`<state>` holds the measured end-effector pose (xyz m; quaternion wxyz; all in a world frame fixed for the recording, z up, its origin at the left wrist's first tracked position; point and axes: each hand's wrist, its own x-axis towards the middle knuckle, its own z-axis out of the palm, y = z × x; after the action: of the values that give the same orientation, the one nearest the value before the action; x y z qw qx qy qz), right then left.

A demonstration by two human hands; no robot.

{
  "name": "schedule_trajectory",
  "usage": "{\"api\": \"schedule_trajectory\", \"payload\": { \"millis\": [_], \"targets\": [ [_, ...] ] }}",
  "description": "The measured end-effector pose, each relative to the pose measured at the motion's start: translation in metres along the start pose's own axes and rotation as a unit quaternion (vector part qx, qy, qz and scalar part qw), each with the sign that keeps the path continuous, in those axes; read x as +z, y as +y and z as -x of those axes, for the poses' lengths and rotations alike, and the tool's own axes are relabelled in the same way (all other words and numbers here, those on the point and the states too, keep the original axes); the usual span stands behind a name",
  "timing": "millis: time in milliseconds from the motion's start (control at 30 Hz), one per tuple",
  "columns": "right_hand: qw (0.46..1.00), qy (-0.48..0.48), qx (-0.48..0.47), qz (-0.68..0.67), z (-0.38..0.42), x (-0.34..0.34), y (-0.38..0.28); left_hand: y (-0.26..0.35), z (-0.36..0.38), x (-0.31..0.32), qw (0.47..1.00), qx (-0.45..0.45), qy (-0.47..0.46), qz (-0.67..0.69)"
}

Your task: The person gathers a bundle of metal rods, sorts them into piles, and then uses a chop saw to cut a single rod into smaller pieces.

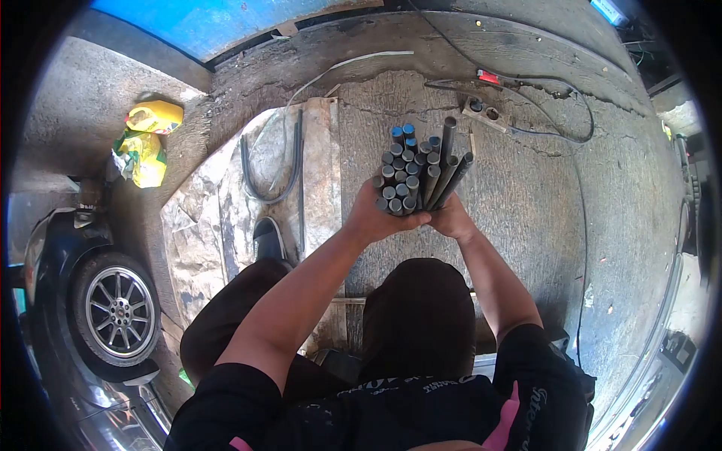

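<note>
A thick bundle of dark metal rods point(402, 169) stands nearly upright before me, its round ends facing up toward the camera. A few ends look blue, and several rods on the right side lean outward and stick up higher. My left hand point(370, 212) wraps the bundle's left side, with the thumb across the front. My right hand point(450, 218) closes on the lower right side, its fingers partly hidden behind the rods. Beyond the left hand, a U-shaped bent rod point(272, 201) lies on a stained sheet point(197, 225). The lower ends of the bundle are out of sight.
A power strip point(485, 114) and a black cable point(593, 124) with a red connector point(487, 77) lie on the concrete floor ahead. At left are a yellow container point(156, 118), a yellow-green bag point(143, 159) and a car wheel point(119, 312). My shoe point(268, 239) rests on the sheet.
</note>
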<state>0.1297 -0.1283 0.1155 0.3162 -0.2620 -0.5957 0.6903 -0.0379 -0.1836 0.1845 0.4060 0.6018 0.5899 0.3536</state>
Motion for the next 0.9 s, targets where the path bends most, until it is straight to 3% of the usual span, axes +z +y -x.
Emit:
{"api": "schedule_trajectory", "payload": {
  "millis": [67, 100, 167, 200, 267, 300, 333, 433, 467, 500, 633, 667, 700, 767, 800, 867, 900],
  "targets": [
    [1.000, 0.004, 0.001, 0.002, 0.003, -0.001, 0.000, 0.002, 0.001, 0.000, 0.998, -0.003, -0.001, 0.058],
    [0.997, -0.023, 0.049, -0.051, 0.004, -0.003, -0.001, 0.004, 0.001, -0.001, 0.997, -0.004, -0.002, 0.077],
    [0.988, -0.049, 0.097, -0.106, 0.004, -0.003, 0.000, 0.009, 0.002, -0.006, 0.975, -0.102, -0.067, 0.187],
    [0.987, -0.065, 0.100, -0.109, 0.002, -0.002, 0.003, 0.004, 0.001, -0.008, 0.975, -0.101, -0.068, 0.186],
    [0.985, -0.078, 0.105, -0.111, -0.001, -0.004, 0.016, -0.014, -0.003, -0.008, 0.995, 0.029, -0.089, -0.025],
    [0.997, -0.049, 0.060, 0.028, -0.002, -0.001, 0.022, -0.021, -0.002, -0.009, 0.995, 0.028, -0.092, -0.024],
    [0.986, -0.023, 0.016, 0.167, -0.003, 0.001, 0.027, -0.026, -0.001, -0.010, 0.989, 0.104, -0.088, -0.054],
    [0.971, -0.007, -0.008, 0.237, -0.012, 0.015, 0.006, -0.055, 0.000, -0.008, 0.952, 0.181, -0.116, -0.220],
    [0.966, -0.023, 0.065, 0.250, -0.008, 0.019, -0.022, -0.061, 0.003, -0.009, 0.981, 0.117, -0.132, -0.085],
    [0.966, -0.023, 0.069, 0.248, -0.010, 0.020, -0.011, -0.062, 0.006, -0.012, 0.987, 0.049, -0.146, 0.052],
    [0.962, -0.017, 0.067, 0.264, -0.026, 0.025, 0.014, -0.076, 0.011, -0.018, 0.988, 0.007, -0.140, -0.065],
    [0.957, -0.013, 0.065, 0.281, -0.033, 0.029, 0.013, -0.103, 0.012, -0.008, 0.993, 0.097, -0.026, -0.058],
    [0.953, -0.008, 0.065, 0.296, -0.037, 0.035, 0.012, -0.106, 0.011, -0.007, 0.994, 0.096, -0.030, -0.053],
    [0.952, 0.018, 0.071, 0.298, -0.048, 0.050, 0.015, -0.113, 0.006, -0.012, 0.996, 0.018, 0.076, 0.050],
    [0.950, 0.044, 0.070, 0.301, -0.057, 0.056, 0.016, -0.116, 0.001, -0.018, 0.996, 0.017, 0.070, 0.054],
    [0.935, 0.056, 0.095, 0.337, -0.077, 0.069, 0.013, -0.122, -0.009, -0.022, 0.944, -0.073, 0.122, 0.299],
    [0.920, 0.065, 0.116, 0.368, -0.085, 0.074, 0.014, -0.127, -0.014, -0.023, 0.941, -0.084, 0.114, 0.308]
  ]
}}
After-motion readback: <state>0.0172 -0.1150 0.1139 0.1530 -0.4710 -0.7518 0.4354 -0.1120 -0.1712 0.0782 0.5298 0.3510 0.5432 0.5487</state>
